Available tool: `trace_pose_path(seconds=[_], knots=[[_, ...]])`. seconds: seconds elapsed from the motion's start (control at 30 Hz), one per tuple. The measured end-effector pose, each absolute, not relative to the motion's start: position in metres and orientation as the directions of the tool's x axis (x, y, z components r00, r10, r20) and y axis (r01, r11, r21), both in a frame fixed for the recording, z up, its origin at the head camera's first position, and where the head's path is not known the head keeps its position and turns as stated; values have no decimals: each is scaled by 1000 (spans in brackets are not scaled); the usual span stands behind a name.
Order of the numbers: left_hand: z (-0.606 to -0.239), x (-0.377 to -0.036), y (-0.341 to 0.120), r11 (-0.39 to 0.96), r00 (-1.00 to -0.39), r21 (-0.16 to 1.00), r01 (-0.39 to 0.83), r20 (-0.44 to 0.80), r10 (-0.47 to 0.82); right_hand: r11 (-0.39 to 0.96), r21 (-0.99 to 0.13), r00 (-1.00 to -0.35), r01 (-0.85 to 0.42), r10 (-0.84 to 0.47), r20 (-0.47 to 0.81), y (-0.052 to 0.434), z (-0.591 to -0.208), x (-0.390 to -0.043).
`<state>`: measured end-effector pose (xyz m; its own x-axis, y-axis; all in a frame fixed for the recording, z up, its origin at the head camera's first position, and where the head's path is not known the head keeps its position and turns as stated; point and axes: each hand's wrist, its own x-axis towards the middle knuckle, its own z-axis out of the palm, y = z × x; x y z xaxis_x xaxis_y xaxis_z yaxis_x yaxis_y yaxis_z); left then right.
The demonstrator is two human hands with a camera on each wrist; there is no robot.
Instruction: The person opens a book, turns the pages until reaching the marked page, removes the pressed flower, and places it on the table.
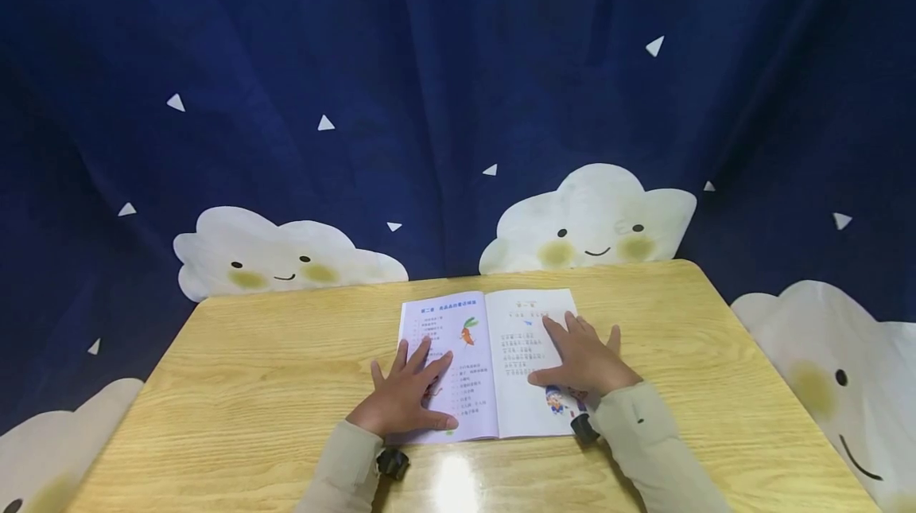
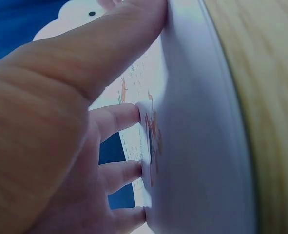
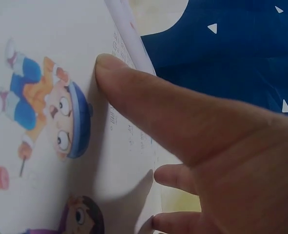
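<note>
An open book (image 1: 506, 410) lies on the wooden table, its two printed pages facing up. On its left page is a carrot drawing (image 1: 468, 332) beside lines of text. My left hand (image 1: 404, 395) rests on that page with fingers spread; in the left wrist view its fingertips (image 2: 134, 168) touch the paper. Across the right page lies my right hand (image 1: 588, 358), fingers spread and thumb pointing toward the fold. The right wrist view shows the thumb (image 3: 134, 92) on the page near a cartoon child in a blue cap (image 3: 51, 105). Neither hand grips anything.
The light wooden table (image 1: 272, 386) extends to both sides of the book. Behind it hangs a dark blue curtain (image 1: 444, 99) with white triangles and smiling clouds. A small black device (image 1: 392, 463) sits at the left wrist, another black device (image 1: 584, 429) at the right.
</note>
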<state>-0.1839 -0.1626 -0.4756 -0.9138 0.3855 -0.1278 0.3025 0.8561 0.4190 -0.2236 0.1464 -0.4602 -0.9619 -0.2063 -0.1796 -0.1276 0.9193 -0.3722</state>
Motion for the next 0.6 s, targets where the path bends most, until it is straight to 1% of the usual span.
trace_pose_path(seconds=[0.6], knots=[[-474,-183,-162,857,-915,414,306,-120,385,931,-345,-969,-120,-186,-164,143,-459,-222]])
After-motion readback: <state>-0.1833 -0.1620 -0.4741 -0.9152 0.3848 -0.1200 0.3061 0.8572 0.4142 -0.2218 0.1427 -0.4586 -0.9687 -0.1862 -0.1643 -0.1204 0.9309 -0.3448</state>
